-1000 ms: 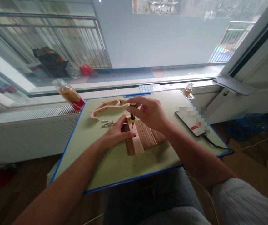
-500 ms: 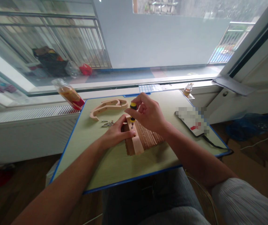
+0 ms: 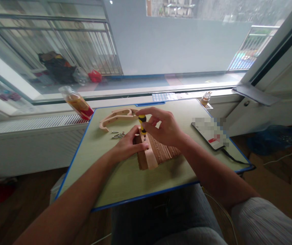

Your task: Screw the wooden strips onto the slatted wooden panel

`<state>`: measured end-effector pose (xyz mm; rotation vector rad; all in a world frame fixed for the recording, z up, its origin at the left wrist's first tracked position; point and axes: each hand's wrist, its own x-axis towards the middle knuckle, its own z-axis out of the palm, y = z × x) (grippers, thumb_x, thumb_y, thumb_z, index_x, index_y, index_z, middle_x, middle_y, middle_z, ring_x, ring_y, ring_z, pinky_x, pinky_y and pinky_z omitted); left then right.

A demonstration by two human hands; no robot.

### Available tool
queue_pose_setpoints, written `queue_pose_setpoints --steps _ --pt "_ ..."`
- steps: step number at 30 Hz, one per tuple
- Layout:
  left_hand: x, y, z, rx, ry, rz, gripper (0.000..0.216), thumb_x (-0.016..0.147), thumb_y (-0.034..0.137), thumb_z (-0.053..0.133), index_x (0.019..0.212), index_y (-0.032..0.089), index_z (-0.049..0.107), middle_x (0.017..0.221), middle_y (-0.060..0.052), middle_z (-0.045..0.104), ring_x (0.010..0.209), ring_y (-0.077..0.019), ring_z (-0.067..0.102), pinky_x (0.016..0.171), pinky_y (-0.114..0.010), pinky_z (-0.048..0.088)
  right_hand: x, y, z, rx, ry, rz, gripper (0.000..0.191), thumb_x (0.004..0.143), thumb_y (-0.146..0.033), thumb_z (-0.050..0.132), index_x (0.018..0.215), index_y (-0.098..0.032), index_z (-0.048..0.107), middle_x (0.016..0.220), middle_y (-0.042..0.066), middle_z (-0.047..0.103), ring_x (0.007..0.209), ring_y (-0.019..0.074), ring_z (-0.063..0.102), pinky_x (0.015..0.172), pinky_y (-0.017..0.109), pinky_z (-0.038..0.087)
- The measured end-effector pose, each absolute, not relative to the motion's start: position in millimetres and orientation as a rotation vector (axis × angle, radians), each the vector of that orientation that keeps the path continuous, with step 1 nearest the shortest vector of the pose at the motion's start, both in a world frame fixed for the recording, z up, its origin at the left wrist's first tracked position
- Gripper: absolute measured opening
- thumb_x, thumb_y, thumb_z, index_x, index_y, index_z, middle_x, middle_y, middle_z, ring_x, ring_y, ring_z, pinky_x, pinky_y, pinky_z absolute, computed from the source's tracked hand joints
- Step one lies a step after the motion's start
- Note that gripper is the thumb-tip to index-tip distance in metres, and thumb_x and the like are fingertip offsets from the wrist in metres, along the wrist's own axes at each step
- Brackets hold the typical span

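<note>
Pale-green, blue-edged table (image 3: pixel 110 187): yellow-and-black screwdriver (image 3: pixel 143 125), tip down at a pale wooden bar (image 3: pixel 151 159), pinched in my right grip (image 3: pixel 165 126); the bar, across ridged brown wooden slats (image 3: pixel 165 150), clasped in my left grip (image 3: pixel 128 144); silver screws (image 3: pixel 118 135) nearby.

Slatted wood (image 3: pixel 165 151) partly hidden behind right hand (image 3: pixel 164 126)

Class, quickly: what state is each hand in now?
Left hand: closed, holding the pale wooden strip.
Right hand: closed, holding the yellow-and-black screwdriver.
</note>
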<state>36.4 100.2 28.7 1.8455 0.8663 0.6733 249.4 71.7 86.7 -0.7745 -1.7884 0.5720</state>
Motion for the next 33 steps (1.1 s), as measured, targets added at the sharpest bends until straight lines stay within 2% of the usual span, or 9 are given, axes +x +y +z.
queue_pose_setpoints --steps 4,8,11,15,19,23,27,30,33 --pt "37 100 27 1.842 0.885 0.673 0.066 0.083 0.053 0.086 0.136 0.023 0.060 0.133 -0.007 0.072 0.125 -0.0344 0.069 0.104 -0.045 0.060 250 76 83 -0.828 -1.776 0.553 0.031 0.093 -0.024 0.071 0.123 -0.021 0.072 0.120 0.003 0.080 0.059 0.0055 0.059 0.057 0.028 0.048" --pt "38 100 27 1.798 0.853 0.679 0.069 0.083 0.052 0.087 0.138 0.023 0.057 0.135 -0.008 0.072 0.126 -0.0338 0.070 0.105 -0.045 0.060 249 83 78 -0.854 -1.684 0.494 0.028 0.088 -0.031 0.080 0.107 -0.023 0.060 0.106 0.000 0.073 0.061 0.0067 0.056 0.057 0.027 0.045" --pt "38 99 27 1.777 0.854 0.677 0.071 0.082 0.052 0.089 0.139 0.024 0.057 0.134 -0.007 0.072 0.126 -0.0340 0.070 0.105 -0.045 0.060 247 83 75 -0.887 -1.667 0.483 0.032 0.088 -0.032 0.082 0.105 -0.024 0.056 0.105 -0.001 0.071 0.060 0.0063 0.057 0.057 0.028 0.046" --pt "39 98 29 1.767 0.847 0.687 0.074 0.081 0.053 0.089 0.141 0.023 0.057 0.139 -0.008 0.071 0.131 -0.0354 0.068 0.109 -0.046 0.059 244 77 78 -0.908 -1.702 0.480 0.033 0.093 -0.028 0.077 0.123 -0.025 0.064 0.109 -0.001 0.074 0.056 0.0051 0.057 0.058 0.028 0.047" --pt "39 98 31 1.773 0.864 0.688 0.079 0.080 0.056 0.088 0.145 0.022 0.056 0.140 -0.009 0.071 0.131 -0.0375 0.068 0.107 -0.046 0.059 245 72 84 -0.878 -1.744 0.525 0.028 0.095 -0.033 0.077 0.122 -0.023 0.077 0.104 0.000 0.079 0.059 0.0070 0.060 0.059 0.027 0.050" --pt "37 99 30 1.842 0.888 0.671 0.073 0.082 0.055 0.086 0.141 0.022 0.059 0.130 -0.007 0.074 0.121 -0.0353 0.070 0.100 -0.044 0.060 248 73 86 -0.679 -1.774 0.592 0.030 0.096 -0.022 0.069 0.124 -0.019 0.079 0.126 0.007 0.083 0.072 0.0082 0.068 0.068 0.027 0.058" --pt "36 100 28 1.846 0.849 0.681 0.070 0.084 0.052 0.086 0.142 0.023 0.058 0.135 -0.007 0.072 0.124 -0.0343 0.069 0.103 -0.044 0.059 248 76 83 -0.649 -1.766 0.613 0.032 0.096 -0.021 0.065 0.125 -0.019 0.079 0.135 0.009 0.081 0.080 0.0100 0.073 0.071 0.027 0.061" --pt "37 100 27 1.828 0.862 0.681 0.069 0.083 0.052 0.087 0.138 0.022 0.059 0.131 -0.008 0.073 0.122 -0.0338 0.069 0.103 -0.044 0.059 247 79 80 -0.726 -1.739 0.553 0.030 0.095 -0.024 0.070 0.123 -0.019 0.078 0.126 0.008 0.082 0.067 0.0076 0.066 0.061 0.026 0.056" --pt "37 99 28 1.827 0.854 0.682 0.068 0.084 0.051 0.086 0.138 0.021 0.058 0.130 -0.007 0.073 0.121 -0.0324 0.070 0.102 -0.043 0.059 247 81 76 -0.770 -1.691 0.436 0.023 0.090 -0.024 0.079 0.111 -0.019 0.073 0.111 0.003 0.078 0.058 0.0045 0.057 0.055 0.026 0.050"
